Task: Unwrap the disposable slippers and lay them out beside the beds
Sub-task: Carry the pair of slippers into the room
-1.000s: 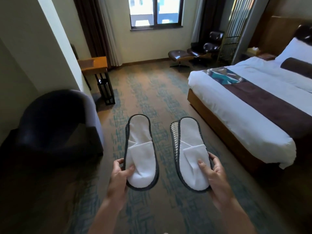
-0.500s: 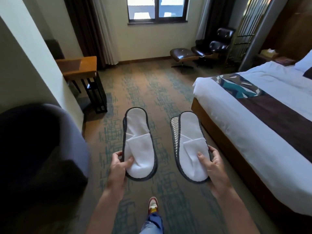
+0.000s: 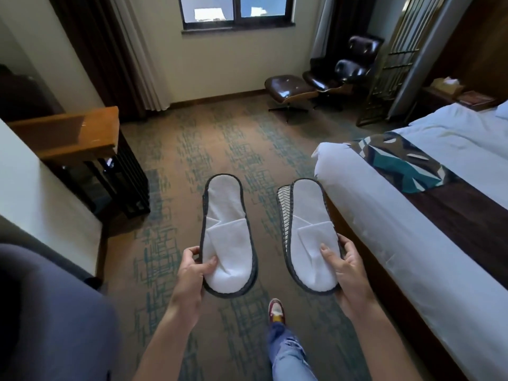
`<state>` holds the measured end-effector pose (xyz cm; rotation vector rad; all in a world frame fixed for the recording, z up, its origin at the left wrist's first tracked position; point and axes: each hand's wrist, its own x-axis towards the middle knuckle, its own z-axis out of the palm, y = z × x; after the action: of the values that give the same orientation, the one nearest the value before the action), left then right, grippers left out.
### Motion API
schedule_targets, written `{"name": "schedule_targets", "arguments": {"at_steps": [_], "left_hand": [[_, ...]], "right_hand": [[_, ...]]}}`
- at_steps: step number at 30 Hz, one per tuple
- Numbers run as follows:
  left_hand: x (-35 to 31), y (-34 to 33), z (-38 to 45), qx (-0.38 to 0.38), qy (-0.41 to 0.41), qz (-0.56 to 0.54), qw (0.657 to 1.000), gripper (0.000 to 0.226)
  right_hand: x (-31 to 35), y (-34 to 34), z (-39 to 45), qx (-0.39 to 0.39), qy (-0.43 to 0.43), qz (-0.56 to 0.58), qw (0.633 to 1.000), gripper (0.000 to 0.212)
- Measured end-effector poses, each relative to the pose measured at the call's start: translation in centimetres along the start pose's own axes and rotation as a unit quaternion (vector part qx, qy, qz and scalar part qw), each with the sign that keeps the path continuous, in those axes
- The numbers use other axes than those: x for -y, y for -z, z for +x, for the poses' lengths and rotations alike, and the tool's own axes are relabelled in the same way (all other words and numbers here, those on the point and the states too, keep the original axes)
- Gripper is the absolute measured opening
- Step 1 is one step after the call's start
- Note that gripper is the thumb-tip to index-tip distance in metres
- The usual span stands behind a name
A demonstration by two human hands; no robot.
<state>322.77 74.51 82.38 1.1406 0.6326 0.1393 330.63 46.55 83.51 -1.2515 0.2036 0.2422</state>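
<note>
A bed [image 3: 412, 215] with white linen and a brown and teal runner [image 3: 406, 163] is seen along the right side, its near corner just beside the right-hand slipper. A patterned carpet [image 3: 192, 160] is spread across the floor between the bed and a wooden side table [image 3: 68, 136] at the left. A dark lounge chair [image 3: 346, 70] and its footstool [image 3: 288, 88] are set under the window [image 3: 236, 9] at the far wall.

Two unwrapped white slippers with dark edging are held above the carpet, side by side and apart, heels pointed away. The left slipper [image 3: 228, 237] is pinched at its toe end by the left hand [image 3: 192, 273], thumb laid on the upper and fingers curled beneath. The right slipper [image 3: 310, 235] is gripped the same way at its toe end by the right hand [image 3: 349, 273], and is tilted so that its ribbed sole edge is shown. A red and white shoe [image 3: 276, 312] below a blue trouser leg is placed on the carpet between the forearms.
</note>
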Motion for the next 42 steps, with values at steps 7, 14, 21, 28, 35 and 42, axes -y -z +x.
{"name": "schedule_targets", "arguments": {"at_steps": [7, 14, 21, 28, 35, 42], "left_hand": [[-4.1, -10.0, 19.1, -0.007, 0.003, -0.003, 1.0, 0.032], [-10.8, -20.4, 36.7, -0.011, 0.011, 0.01, 1.0, 0.029], [-15.1, -29.3, 54.1, 0.004, 0.029, 0.02, 0.999, 0.027], [-18.2, -37.6, 75.4, 0.01, 0.056, 0.021, 0.998, 0.029], [-23.7, -46.7, 92.7, 0.026, 0.096, 0.097, 0.99, 0.028], [-25.2, -56.8, 108.3, 0.049, 0.114, 0.14, 0.982, 0.024]], "right_hand": [[4.2, -2.1, 21.6, 0.003, -0.006, 0.004, 1.0, 0.045], [11.5, -4.0, 41.5, 0.007, -0.002, -0.02, 1.0, 0.048], [16.7, -6.7, 59.4, -0.022, 0.016, -0.025, 0.999, 0.037], [18.2, -9.0, 81.4, -0.062, -0.014, -0.019, 0.998, 0.04], [22.3, -10.3, 99.9, -0.108, -0.043, 0.006, 0.993, 0.042], [25.8, -8.5, 115.9, -0.14, -0.065, 0.027, 0.988, 0.044]]}}
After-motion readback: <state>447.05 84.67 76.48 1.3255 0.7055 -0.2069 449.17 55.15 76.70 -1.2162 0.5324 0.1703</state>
